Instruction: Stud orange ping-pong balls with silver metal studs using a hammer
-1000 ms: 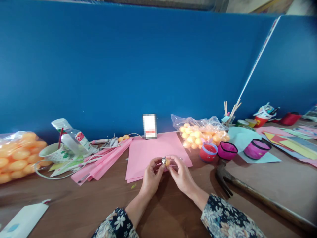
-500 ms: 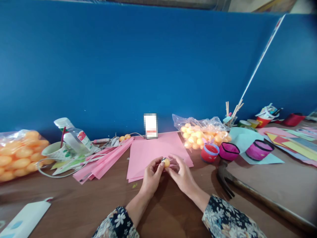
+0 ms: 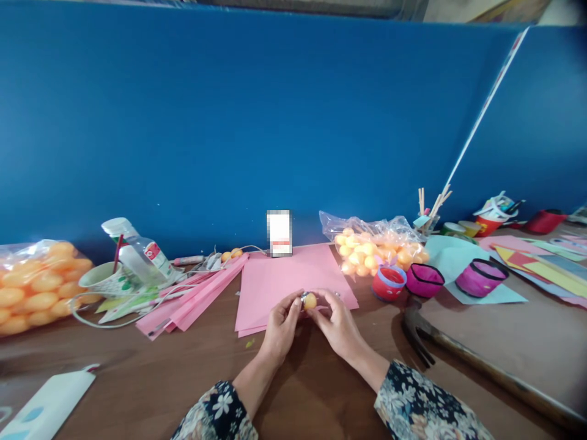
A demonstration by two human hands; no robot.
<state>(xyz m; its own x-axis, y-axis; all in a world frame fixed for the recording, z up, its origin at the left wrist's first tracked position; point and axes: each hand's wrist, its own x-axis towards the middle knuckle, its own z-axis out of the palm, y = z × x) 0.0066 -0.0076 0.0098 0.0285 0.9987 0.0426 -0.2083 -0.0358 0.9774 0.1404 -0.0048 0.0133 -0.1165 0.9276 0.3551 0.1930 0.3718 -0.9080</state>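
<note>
The left hand (image 3: 280,329) and right hand (image 3: 340,325), half-curled, pinch a yellow-and-silver ball (image 3: 310,300). Beyond, to the right, a clear plastic bag (image 3: 338,224) holds orange balls (image 3: 367,249).

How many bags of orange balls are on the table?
2. One bag is at the far left, cut off by the picture's edge; the other bag is right of the pink sheets, behind the red cup. Others might be out of view.

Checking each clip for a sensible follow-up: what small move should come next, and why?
Probably a slight turn of the small yellow ball by the right hand, bringing its shiny silvery part toward that hand: both hands hold the ball, but the silvery part sits on the left hand side, while the right hand meets the yellow side.
</note>
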